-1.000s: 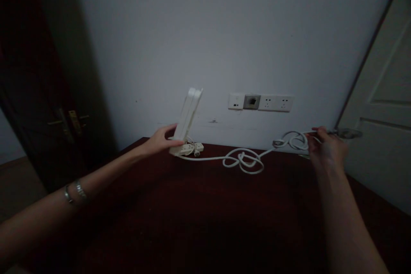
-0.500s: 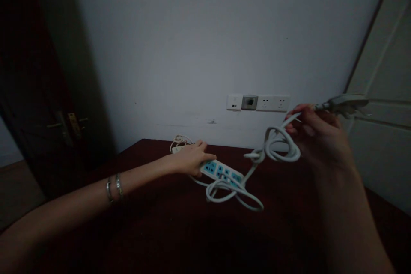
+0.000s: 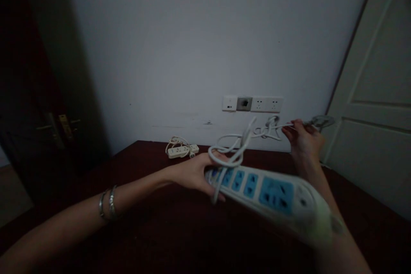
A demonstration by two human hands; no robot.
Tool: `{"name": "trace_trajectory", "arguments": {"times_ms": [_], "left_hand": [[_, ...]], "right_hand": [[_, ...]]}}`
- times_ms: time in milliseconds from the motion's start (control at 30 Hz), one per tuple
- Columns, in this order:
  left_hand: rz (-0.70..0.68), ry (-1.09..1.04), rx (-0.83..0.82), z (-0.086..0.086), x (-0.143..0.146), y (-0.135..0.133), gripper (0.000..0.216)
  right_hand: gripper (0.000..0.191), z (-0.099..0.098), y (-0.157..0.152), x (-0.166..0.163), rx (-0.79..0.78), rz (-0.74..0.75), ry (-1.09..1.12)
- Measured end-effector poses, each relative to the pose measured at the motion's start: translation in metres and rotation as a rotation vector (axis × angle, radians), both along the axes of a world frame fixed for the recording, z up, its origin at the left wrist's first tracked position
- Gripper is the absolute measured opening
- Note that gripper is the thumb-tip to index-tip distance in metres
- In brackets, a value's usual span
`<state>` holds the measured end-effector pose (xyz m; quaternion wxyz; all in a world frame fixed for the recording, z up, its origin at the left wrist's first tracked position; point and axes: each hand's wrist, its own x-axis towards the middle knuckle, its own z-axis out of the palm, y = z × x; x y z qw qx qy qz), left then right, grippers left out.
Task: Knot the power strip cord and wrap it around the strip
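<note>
White power strip [image 3: 268, 204], blue sockets [image 3: 251, 185]

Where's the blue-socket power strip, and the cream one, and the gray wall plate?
Blue-socket power strip [image 3: 272, 194]: head view, on its biggest blue socket.
Cream power strip [image 3: 179, 151]: head view, on its socket face.
Gray wall plate [image 3: 244, 103]: head view, on its dark middle.

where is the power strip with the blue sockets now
In the head view, the power strip is right of centre over the dark table, one end gripped by the left hand and the other in front of the right forearm.
</note>
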<state>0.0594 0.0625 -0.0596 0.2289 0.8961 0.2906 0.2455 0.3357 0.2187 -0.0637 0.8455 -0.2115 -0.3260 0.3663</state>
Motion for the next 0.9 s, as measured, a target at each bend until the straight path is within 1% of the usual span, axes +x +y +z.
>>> {"name": "trace_trajectory", "arguments": {"times_ms": [67,167,233,267,333,367,433,500,533,633,700,733,833,900], "left_hand": [[0.162,-0.164,-0.011,-0.001,-0.005,0.013,0.066],[0.406,-0.358,-0.003,-0.001,-0.016,0.038,0.074],[0.535,-0.440,0.010,0.001,-0.024,0.057,0.073],[0.590,-0.456,0.024,0.002,-0.027,0.067,0.072],[0.715,-0.413,0.096,0.003,-0.033,0.085,0.071],[0.767,-0.328,0.157,0.002,-0.035,0.093,0.071],[0.831,-0.089,0.306,-0.003,-0.036,0.103,0.069],[0.823,0.131,0.419,-0.011,-0.033,0.106,0.066],[0.792,0.211,0.448,-0.015,-0.031,0.105,0.065],[0.623,0.388,0.447,-0.025,-0.022,0.099,0.060],[0.514,0.486,0.416,-0.030,-0.018,0.095,0.057],[0.477,0.527,0.396,-0.033,-0.016,0.094,0.055],[0.428,0.613,0.365,-0.044,-0.016,0.094,0.052],[0.409,0.642,0.364,-0.054,-0.017,0.095,0.049]], "right_hand": [[0.014,-0.009,0.008,-0.001,-0.010,-0.006,-0.009],[0.023,-0.017,0.014,-0.005,0.024,0.061,-0.025],[0.028,-0.018,0.013,-0.011,0.041,0.121,-0.116],[0.029,-0.018,0.009,-0.014,0.041,0.140,-0.211],[0.027,-0.013,-0.002,-0.024,0.036,0.154,-0.483],[0.024,-0.010,-0.010,-0.030,0.044,0.160,-0.635],[0.020,-0.002,-0.027,-0.043,0.096,0.193,-0.899],[0.020,0.003,-0.041,-0.057,0.175,0.232,-1.045],[0.021,0.005,-0.045,-0.063,0.201,0.249,-1.083],[0.031,-0.002,-0.043,-0.077,0.197,0.269,-1.107],[0.034,-0.016,-0.034,-0.085,0.149,0.311,-1.101],[0.034,-0.025,-0.029,-0.089,0.122,0.369,-1.083],[0.034,-0.058,-0.020,-0.102,0.051,0.609,-0.944],[0.037,-0.079,-0.020,-0.109,0.019,0.677,-0.882]]}}
